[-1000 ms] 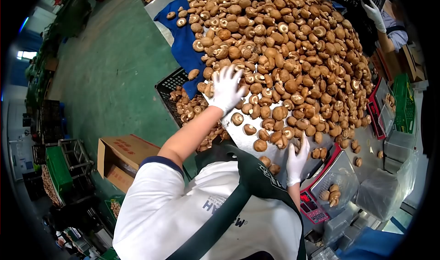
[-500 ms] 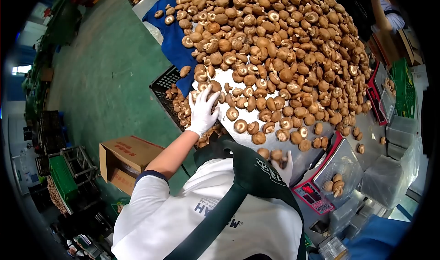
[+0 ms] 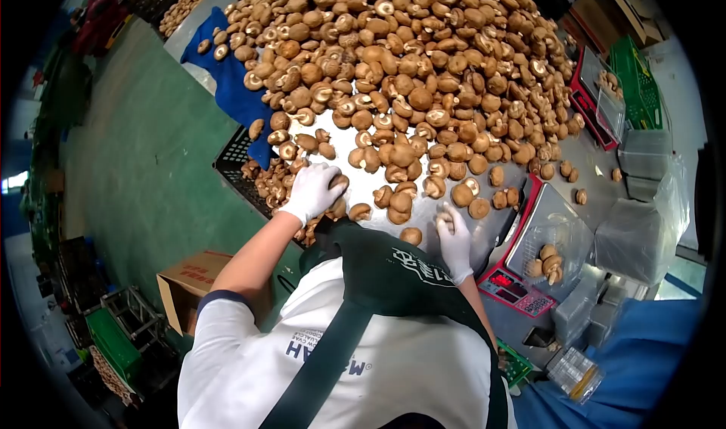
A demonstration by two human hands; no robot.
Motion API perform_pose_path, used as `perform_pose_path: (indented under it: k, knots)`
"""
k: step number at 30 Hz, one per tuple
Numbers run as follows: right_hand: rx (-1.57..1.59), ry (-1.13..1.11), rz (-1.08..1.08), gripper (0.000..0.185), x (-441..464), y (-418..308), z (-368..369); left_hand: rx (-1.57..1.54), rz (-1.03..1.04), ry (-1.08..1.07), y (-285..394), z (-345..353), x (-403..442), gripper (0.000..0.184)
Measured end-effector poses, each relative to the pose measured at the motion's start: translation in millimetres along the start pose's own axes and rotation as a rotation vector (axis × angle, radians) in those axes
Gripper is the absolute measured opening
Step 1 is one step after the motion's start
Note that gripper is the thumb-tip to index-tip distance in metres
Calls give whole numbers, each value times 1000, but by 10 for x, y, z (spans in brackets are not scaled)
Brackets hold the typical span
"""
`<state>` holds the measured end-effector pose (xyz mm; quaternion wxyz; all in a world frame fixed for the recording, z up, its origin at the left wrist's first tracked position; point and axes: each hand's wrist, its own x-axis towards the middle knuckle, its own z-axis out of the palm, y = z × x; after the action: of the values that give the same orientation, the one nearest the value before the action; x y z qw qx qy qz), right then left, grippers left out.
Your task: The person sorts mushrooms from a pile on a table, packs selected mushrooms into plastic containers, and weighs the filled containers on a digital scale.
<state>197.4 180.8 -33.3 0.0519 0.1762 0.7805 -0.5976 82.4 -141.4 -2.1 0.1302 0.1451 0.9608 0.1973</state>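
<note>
Brown shiitake mushrooms (image 3: 423,58) lie in a big heap on a metal table (image 3: 484,236), with looser ones toward its near edge. My left hand (image 3: 311,192), in a white glove, is at the table's near left edge, its fingers curled round a mushroom (image 3: 339,182). Just beyond it and below lies a black crate (image 3: 231,156) partly filled with mushrooms. My right hand (image 3: 454,240), also gloved, is over the bare metal near the scale, fingers curled together. Whatever is in them, if anything, is hidden. A single mushroom (image 3: 411,236) lies to its left.
A red scale (image 3: 514,289) with several mushrooms in a clear tray (image 3: 556,236) stands at right; a second scale (image 3: 594,100) is farther back. Clear plastic containers (image 3: 635,236) are stacked beyond. A blue cloth (image 3: 231,88) hangs over the left edge. A cardboard box (image 3: 189,278) stands on the floor.
The view has shifted. My right hand has moved forward from beside the apron, and the mushroom seen at its fingers no longer shows. Mushrooms near both hands lie differently; my left hand stays near the crate.
</note>
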Motion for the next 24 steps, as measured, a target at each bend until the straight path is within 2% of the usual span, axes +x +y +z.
perform_pose_path:
  k: [1, 2, 3, 5, 6, 9, 10, 13, 15, 16, 17, 19, 21, 24]
  knots:
    - [-127, -12, -35, 40, -70, -13, -31, 33, 31, 44, 28, 10, -72, 30]
    - [-178, -96, 103, 43, -147, -34, -68, -1, 66, 183, 76, 30, -113, 36]
    - [-209, -139, 106, 47, -196, -80, -15, -23, 79, 238, 184, -6, -119, 38]
    - [-325, -215, -63, 50, -205, -182, 77, -164, 178, 216, 354, 47, -71, 38]
    - [-326, -233, -71, 54, -147, -168, 126, -168, 222, 151, 537, 9, -41, 38]
    - [-443, -361, -4, 55, 22, -323, 189, -134, 360, 238, 813, 265, 217, 42]
    - [-373, -419, 86, 55, 52, -306, 221, -94, 341, 181, 867, 315, 308, 43]
    - [-341, -331, 60, 46, -3, -224, 204, -78, 336, 102, 920, 397, 484, 41]
    - [58, -272, 288, 39, -32, -127, 114, -93, 254, 49, 869, 391, 527, 38]
    - [237, -185, 145, 32, -22, -17, 98, -74, 262, 63, 846, 374, 528, 37]
    - [343, -174, 169, 32, -24, 64, -2, -65, 255, 49, 834, 358, 523, 35]
    - [926, -180, 357, 39, -36, 78, -122, 25, 258, 5, 874, 270, 531, 34]
    - [1104, -195, 388, 41, -30, 100, -181, 72, 329, 21, 867, 284, 504, 36]
    - [1285, -234, 370, 44, -31, 83, -231, 97, 364, -5, 838, 246, 532, 25]
